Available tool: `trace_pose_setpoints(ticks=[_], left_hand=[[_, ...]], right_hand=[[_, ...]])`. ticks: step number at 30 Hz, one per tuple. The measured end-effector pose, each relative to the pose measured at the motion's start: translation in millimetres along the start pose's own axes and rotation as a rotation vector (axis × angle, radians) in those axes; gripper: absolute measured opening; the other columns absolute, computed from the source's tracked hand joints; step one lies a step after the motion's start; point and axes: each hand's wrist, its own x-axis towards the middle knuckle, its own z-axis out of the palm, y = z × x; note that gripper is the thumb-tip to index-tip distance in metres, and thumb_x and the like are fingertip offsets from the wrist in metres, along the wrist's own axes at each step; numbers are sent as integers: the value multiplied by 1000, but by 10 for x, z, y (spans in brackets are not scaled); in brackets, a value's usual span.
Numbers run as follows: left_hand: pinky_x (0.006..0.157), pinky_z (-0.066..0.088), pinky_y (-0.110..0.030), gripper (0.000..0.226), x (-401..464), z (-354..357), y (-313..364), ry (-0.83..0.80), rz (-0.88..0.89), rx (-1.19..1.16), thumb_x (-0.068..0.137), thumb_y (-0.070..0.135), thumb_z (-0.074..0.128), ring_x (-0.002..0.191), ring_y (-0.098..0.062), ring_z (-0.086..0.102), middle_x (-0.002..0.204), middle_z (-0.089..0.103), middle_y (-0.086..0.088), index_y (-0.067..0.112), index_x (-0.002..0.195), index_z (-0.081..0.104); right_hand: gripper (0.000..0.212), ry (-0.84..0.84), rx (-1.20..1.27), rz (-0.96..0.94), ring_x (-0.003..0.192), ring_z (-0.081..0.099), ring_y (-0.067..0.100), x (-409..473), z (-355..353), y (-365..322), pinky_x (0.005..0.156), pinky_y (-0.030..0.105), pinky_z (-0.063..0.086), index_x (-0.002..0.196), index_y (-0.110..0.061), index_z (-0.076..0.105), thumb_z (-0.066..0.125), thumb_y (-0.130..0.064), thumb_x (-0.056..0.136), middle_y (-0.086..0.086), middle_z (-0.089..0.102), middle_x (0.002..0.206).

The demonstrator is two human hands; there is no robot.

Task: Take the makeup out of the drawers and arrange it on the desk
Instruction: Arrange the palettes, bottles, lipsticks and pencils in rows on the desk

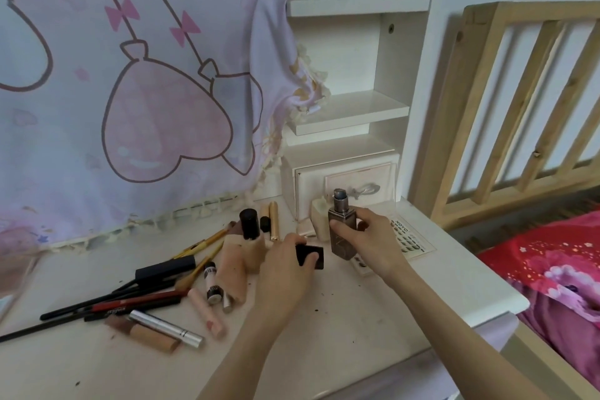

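Note:
My right hand [373, 239] holds an upright brown square bottle [341, 230] with its pump top bare, above the white desk [373, 308]. My left hand [287, 265] grips the bottle's black cap [310, 256] just left of it. Behind the bottle stands a cream bottle [319, 217] in front of a small white drawer [344, 185], which is shut. Left of my hands lie makeup items: a foundation bottle with a black cap [250, 227], beige tubes [233, 273], a gold tube [273, 221], brushes and pencils [130, 299], a silver tube [165, 328].
A card of false lashes [409, 237] lies on the desk right of my right hand. A pink cartoon cloth [130, 91] hangs behind the desk. White shelves [350, 114] rise above the drawer. A wooden bed rail [519, 101] and a red blanket [552, 266] are at the right.

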Motion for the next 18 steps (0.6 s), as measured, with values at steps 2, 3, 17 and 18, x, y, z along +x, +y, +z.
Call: trace_pose_setpoints(ticks=[2, 3, 17, 18], left_hand=[[72, 40, -20, 28, -30, 75, -21, 60, -29, -24, 88, 34, 57, 99, -14, 56, 107, 62, 1, 20, 113, 54], [71, 39, -19, 28, -36, 100, -25, 77, -43, -41, 89, 33, 57, 98, -14, 56, 107, 62, 0, 18, 112, 54], [81, 34, -17, 27, -104, 193, -8, 102, 198, 52, 91, 15, 52, 102, -14, 47, 120, 42, 0, 12, 118, 52], [81, 35, -18, 28, -90, 195, -11, 103, 205, 69, 92, 14, 50, 103, -15, 47, 121, 42, 0, 12, 119, 52]], right_hand=[[7, 7, -14, 1, 59, 50, 5, 30, 44, 34, 50, 7, 38, 79, -22, 64, 70, -20, 81, -6, 61, 71], [6, 10, -24, 3, 59, 51, 5, 46, 66, 57, 50, 7, 37, 79, -21, 64, 70, -21, 80, -7, 61, 70], [22, 116, -290, -106, 78, 52, 14, -41, 186, 222, 67, 19, 32, 96, -12, 67, 68, -29, 82, 0, 58, 88], [23, 109, -294, -102, 80, 55, 16, -49, 184, 224, 71, 22, 37, 100, -12, 67, 68, -26, 82, 2, 60, 91]])
